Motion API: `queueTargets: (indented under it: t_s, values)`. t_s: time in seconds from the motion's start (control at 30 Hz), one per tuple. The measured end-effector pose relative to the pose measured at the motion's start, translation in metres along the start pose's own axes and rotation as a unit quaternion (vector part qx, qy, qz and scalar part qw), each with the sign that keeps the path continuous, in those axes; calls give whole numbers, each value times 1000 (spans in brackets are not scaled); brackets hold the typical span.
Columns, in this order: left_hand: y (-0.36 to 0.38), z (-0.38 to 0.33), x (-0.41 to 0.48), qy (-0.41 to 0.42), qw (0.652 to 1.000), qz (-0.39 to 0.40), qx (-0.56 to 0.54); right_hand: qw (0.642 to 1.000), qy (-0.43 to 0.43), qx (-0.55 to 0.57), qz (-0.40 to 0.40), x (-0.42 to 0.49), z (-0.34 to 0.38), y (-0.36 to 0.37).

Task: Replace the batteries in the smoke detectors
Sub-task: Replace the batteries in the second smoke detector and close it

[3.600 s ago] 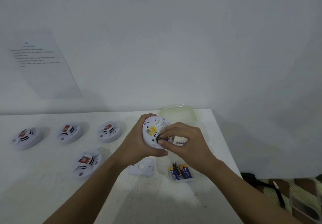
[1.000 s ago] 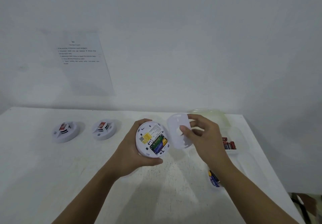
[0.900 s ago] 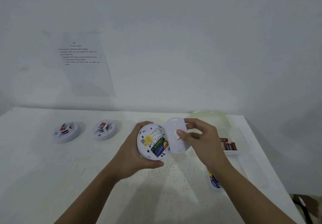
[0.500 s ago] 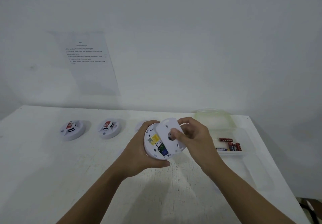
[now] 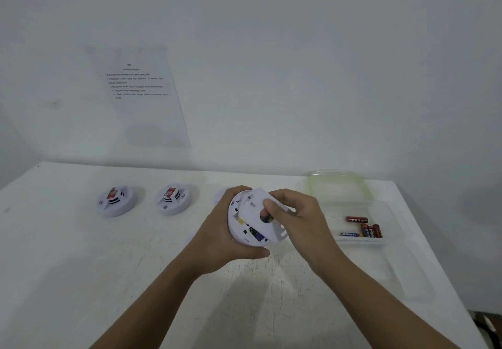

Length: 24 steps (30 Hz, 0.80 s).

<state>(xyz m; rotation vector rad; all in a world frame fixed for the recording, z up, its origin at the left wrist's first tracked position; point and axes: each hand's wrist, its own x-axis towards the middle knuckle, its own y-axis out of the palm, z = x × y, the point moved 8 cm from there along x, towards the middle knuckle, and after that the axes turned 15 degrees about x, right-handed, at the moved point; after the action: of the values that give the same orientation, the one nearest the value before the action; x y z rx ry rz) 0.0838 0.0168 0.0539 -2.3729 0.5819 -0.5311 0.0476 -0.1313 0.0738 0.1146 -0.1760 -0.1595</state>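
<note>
My left hand (image 5: 217, 236) grips a round white smoke detector (image 5: 237, 228) above the table, its back turned up toward me. My right hand (image 5: 294, 215) pinches the white back cover (image 5: 260, 203) and holds it against the detector's back, thumb on its face. Part of the battery bay still shows below the cover's edge. Two more white smoke detectors (image 5: 116, 201) (image 5: 173, 199) sit face-up at the far left of the table. Several red and blue batteries (image 5: 364, 228) lie in a clear plastic tray (image 5: 391, 222) to the right.
The white table (image 5: 81, 267) ends at its right edge near the tray. A clear lid (image 5: 336, 184) rests behind the tray against the wall. A printed sheet (image 5: 144, 96) is stuck on the white wall. A dark bag strap (image 5: 489, 329) shows on the floor at bottom right.
My right hand brought the back cover from beside the detector onto its back, covering most of the battery bay. The view shifted slightly left.
</note>
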Motion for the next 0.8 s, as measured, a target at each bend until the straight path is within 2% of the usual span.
queueTargets:
  t_s: [0.23,0.37,0.47,0.6,0.8]
  values:
    - [6,8,3,10,1000,25,-11,983,-81,-160,-40,-1,-7,1]
    - [11,19,5,-9,999,38,-19,964,-164,-210,-17,-4,-1,6]
    - [8,21,5,-16,999,21,-34,957,-163,-241,19,-5,0,9]
    - [3,18,4,-7,999,-9,-38,951,-104,-277,85,-7,-9,8]
    - [5,17,4,-8,1000,6,-22,965,-141,-211,61,-3,1,3]
